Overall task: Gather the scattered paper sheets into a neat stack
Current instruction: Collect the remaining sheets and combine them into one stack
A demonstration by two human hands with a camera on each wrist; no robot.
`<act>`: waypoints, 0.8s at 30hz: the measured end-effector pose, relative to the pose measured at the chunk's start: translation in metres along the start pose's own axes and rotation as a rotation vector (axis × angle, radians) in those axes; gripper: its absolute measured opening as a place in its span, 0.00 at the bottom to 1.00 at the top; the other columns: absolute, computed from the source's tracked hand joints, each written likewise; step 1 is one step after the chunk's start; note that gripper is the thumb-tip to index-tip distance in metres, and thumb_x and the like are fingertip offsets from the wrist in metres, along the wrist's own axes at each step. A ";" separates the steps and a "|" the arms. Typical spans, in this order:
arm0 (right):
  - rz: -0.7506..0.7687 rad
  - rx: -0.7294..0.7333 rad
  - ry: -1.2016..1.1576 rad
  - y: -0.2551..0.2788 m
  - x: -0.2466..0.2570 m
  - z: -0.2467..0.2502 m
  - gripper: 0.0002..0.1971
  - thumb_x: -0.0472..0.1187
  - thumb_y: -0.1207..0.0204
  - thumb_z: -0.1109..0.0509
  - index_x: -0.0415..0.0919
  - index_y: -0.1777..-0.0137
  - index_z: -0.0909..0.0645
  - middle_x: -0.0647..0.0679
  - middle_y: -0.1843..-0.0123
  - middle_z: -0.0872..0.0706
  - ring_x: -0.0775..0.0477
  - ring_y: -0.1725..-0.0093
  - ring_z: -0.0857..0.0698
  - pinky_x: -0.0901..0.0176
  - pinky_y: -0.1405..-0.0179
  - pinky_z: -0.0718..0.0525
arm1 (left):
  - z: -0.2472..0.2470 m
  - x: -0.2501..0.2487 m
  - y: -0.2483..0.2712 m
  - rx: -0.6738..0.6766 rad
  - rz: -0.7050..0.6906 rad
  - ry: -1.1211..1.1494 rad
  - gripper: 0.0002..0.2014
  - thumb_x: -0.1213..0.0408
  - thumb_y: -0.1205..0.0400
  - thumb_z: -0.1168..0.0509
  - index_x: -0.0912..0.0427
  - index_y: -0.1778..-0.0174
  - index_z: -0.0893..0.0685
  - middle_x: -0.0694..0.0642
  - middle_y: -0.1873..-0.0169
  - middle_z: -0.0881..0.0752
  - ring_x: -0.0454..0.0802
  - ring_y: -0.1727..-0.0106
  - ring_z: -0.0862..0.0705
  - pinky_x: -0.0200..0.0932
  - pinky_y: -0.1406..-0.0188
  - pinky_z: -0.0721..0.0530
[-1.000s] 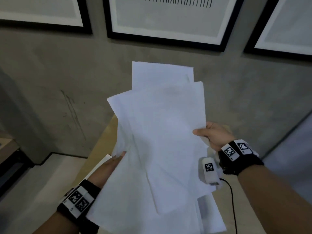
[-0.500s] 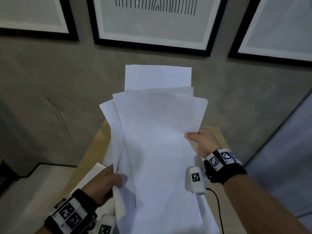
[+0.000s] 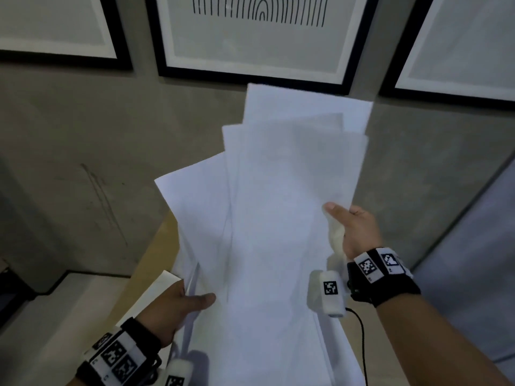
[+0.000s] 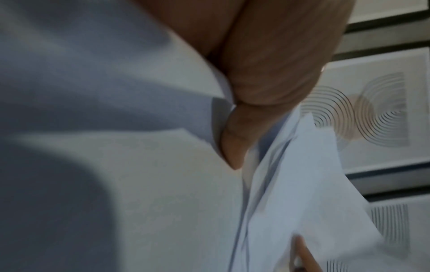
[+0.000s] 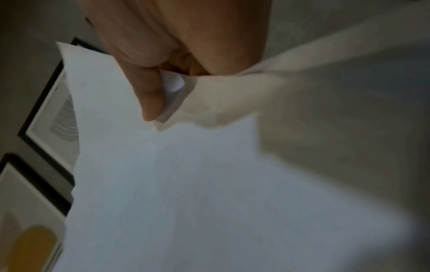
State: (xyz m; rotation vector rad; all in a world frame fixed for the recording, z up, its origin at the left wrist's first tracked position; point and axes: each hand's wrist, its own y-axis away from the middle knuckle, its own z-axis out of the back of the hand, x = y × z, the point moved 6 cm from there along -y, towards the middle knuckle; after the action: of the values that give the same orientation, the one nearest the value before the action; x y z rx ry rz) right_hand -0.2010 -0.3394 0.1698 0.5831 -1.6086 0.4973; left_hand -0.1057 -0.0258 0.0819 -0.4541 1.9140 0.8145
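I hold a loose bunch of several white paper sheets (image 3: 273, 218) upright in the air above a light wooden table (image 3: 161, 246). The sheets fan out unevenly at the top, one corner jutting left. My left hand (image 3: 184, 302) pinches the lower left edge of the bunch, thumb on the front; its thumb (image 4: 235, 143) presses into the paper (image 4: 139, 184) in the left wrist view. My right hand (image 3: 348, 227) pinches the right edge higher up, and the right wrist view has the thumb (image 5: 149, 95) lying on the paper (image 5: 186, 184). Another white sheet (image 3: 156, 288) lies on the table below my left hand.
A grey concrete wall (image 3: 83, 162) rises straight behind the table, hung with black-framed line prints (image 3: 256, 37). A black cable (image 3: 362, 344) trails from my right wrist. Pale floor (image 3: 55, 316) lies left of the table, and a pale blue surface (image 3: 473, 246) stands at the right.
The bunch has swung from leaning left to upright and shifted rightward, its top sheets fanning apart. My left hand changed from flat under the sheets to pinching their lower left edge.
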 end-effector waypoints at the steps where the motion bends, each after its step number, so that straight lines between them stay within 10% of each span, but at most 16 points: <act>1: 0.006 -0.025 -0.042 -0.002 0.005 0.006 0.18 0.49 0.38 0.18 0.40 0.57 0.20 0.40 0.64 0.23 0.44 0.68 0.27 0.54 0.65 0.26 | 0.002 -0.001 0.002 -0.034 -0.018 0.032 0.24 0.64 0.44 0.15 0.65 0.54 0.13 0.61 0.64 0.07 0.55 0.64 0.08 0.44 0.70 0.10; 3: 0.022 -0.052 -0.093 -0.008 0.013 0.018 0.12 0.44 0.32 0.21 0.38 0.59 0.20 0.41 0.66 0.17 0.46 0.70 0.19 0.60 0.67 0.20 | 0.012 -0.003 0.005 -0.156 -0.012 0.060 0.06 0.75 0.24 0.32 0.63 0.53 0.15 0.53 0.75 0.08 0.48 0.74 0.10 0.39 0.79 0.14; 6: 0.014 0.054 -0.226 -0.007 0.015 0.017 0.05 0.30 0.24 0.31 0.38 0.53 0.16 0.47 0.60 0.07 0.46 0.54 0.09 0.50 0.55 0.10 | 0.024 -0.002 0.005 -0.249 0.014 0.092 0.05 0.73 0.25 0.30 0.68 0.55 0.12 0.72 0.56 0.09 0.65 0.61 0.10 0.60 0.55 0.12; 9: -0.080 0.173 -0.181 0.004 -0.012 0.002 0.16 0.23 0.25 0.34 0.33 0.39 0.21 0.39 0.47 0.08 0.40 0.50 0.09 0.49 0.56 0.10 | 0.025 -0.006 0.003 -0.247 0.012 0.100 0.31 0.64 0.43 0.17 0.78 0.49 0.16 0.85 0.44 0.19 0.81 0.47 0.17 0.78 0.43 0.21; 15: -0.276 0.304 0.012 0.027 -0.073 -0.019 0.26 0.35 0.34 0.22 0.37 0.35 0.20 0.41 0.43 0.10 0.37 0.40 0.13 0.48 0.46 0.14 | 0.000 -0.015 0.000 0.029 -0.064 0.116 0.36 0.58 0.67 0.13 0.61 0.60 0.07 0.64 0.58 0.07 0.61 0.60 0.08 0.47 0.70 0.10; 18: -0.289 0.347 0.133 0.031 -0.085 -0.021 0.33 0.36 0.37 0.19 0.44 0.31 0.24 0.43 0.38 0.12 0.41 0.40 0.13 0.44 0.39 0.17 | -0.003 -0.012 -0.003 0.058 -0.038 0.105 0.23 0.63 0.47 0.16 0.60 0.55 0.08 0.64 0.56 0.07 0.61 0.58 0.08 0.49 0.67 0.09; 20: -0.267 0.262 0.311 0.033 -0.085 -0.018 0.26 0.34 0.31 0.23 0.46 0.33 0.23 0.44 0.43 0.11 0.43 0.45 0.12 0.47 0.42 0.15 | 0.004 -0.007 -0.008 -0.008 -0.031 0.135 0.12 0.71 0.22 0.36 0.56 0.45 0.14 0.58 0.55 0.07 0.57 0.56 0.08 0.52 0.60 0.09; 24: -0.312 0.342 0.544 0.046 -0.093 -0.021 0.19 0.52 0.26 0.28 0.38 0.43 0.16 0.43 0.51 0.09 0.48 0.57 0.12 0.64 0.63 0.16 | 0.011 -0.001 -0.012 -0.117 -0.041 0.168 0.17 0.71 0.15 0.50 0.56 0.51 0.14 0.57 0.58 0.06 0.59 0.59 0.09 0.52 0.60 0.13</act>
State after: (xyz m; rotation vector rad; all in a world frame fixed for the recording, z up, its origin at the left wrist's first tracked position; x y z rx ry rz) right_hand -0.2062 -0.2832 0.0803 0.8534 -0.9023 0.6353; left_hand -0.0912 -0.0264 0.0752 -0.6490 2.0102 0.8880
